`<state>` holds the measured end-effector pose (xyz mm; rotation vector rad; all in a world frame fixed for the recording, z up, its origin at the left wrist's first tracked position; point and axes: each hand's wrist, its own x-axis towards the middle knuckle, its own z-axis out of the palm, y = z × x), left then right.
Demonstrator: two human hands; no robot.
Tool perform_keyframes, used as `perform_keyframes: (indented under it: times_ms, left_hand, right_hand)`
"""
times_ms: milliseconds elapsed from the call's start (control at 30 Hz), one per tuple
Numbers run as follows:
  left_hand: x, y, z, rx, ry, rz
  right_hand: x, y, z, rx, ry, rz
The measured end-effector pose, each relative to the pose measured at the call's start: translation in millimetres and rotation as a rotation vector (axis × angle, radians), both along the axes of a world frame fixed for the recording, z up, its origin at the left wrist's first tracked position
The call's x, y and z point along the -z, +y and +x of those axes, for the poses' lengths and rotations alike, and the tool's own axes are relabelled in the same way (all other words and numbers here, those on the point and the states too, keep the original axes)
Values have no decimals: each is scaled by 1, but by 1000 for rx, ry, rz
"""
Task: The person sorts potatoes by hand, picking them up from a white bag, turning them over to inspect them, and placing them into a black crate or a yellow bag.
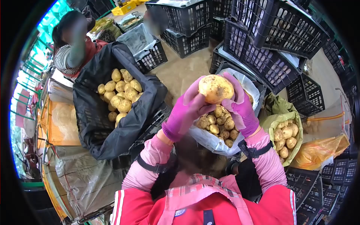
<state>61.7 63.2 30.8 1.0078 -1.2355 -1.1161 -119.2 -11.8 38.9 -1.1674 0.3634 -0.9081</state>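
A large potato (216, 89) with brownish patches on its skin is held up between my two gloved hands. My left hand (189, 107), in a pink-purple glove, grips its left side. On the right side, my right hand (240, 107) closes around it in a matching glove. Below my hands stands a crate lined with white plastic (210, 144), holding many smaller potatoes (221, 127). To the left, a crate lined with black cloth (92, 127) holds yellow potatoes (123, 92). A green sack (268, 122) of potatoes (287, 133) stands to the right.
Stacked black crates (262, 52) rise at the back right, with more crates (183, 22) at the back. A co-worker (71, 45) is at the back left. An orange bag (318, 152) lies at the right, and tarp-covered stacks (82, 176) stand at the left.
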Motion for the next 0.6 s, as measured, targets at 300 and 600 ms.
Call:
perform_keyframes:
  times_ms: [300,600]
  left_hand:
    - [-4,12,-7,-66,239,86]
    - [4,8,-4,-152,287,149]
  right_hand:
    - [-6,7,-5,-88,1,287]
    - [10,1,-1,-42,126,-27]
